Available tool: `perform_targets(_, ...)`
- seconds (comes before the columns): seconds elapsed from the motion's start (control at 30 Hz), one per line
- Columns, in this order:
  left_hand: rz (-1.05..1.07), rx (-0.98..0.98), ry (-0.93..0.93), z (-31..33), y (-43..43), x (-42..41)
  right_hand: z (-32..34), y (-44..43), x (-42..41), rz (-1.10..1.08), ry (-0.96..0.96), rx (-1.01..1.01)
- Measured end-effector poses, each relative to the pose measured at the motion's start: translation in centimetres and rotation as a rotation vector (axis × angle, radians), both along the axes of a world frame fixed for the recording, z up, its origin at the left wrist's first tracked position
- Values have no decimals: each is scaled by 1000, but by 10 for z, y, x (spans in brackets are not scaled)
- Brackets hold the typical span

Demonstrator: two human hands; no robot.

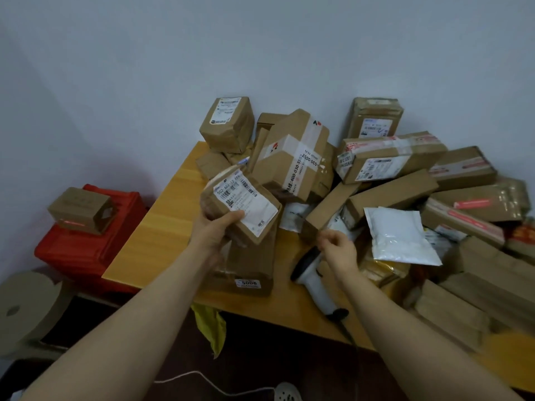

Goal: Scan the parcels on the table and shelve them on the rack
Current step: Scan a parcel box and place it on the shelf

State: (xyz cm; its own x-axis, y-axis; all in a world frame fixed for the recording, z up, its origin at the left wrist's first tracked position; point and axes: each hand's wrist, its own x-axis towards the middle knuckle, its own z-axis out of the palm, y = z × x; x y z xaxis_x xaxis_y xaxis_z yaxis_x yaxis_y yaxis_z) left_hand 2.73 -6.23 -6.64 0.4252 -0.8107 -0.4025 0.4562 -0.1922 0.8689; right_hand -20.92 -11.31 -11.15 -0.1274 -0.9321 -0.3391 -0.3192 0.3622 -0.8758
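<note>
Your left hand (215, 228) grips a brown paper-wrapped, white-labelled parcel (246, 204) over the yellow wooden table (162, 224), your right hand (337, 247) hovers empty, loosely curled, above the white handheld scanner (317, 287); heaped cardboard parcels (390, 160) suggest most work remains.

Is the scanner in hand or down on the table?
Down: the scanner lies on the table; the right hand hovers over it, fingers not around it.
</note>
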Motion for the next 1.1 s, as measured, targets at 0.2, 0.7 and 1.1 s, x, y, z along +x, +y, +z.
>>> perform_targets(0.2,-56,-30,-62,-3,-1,-3,-45,18,-41,397,455,289)
perform_targets(0.7,-104,93,-212,7,11,10,-37,29,-26,412,92,192)
perform_targets(1.1,-181,71,-253,26,6,5,106,59,-21,562,-377,-5)
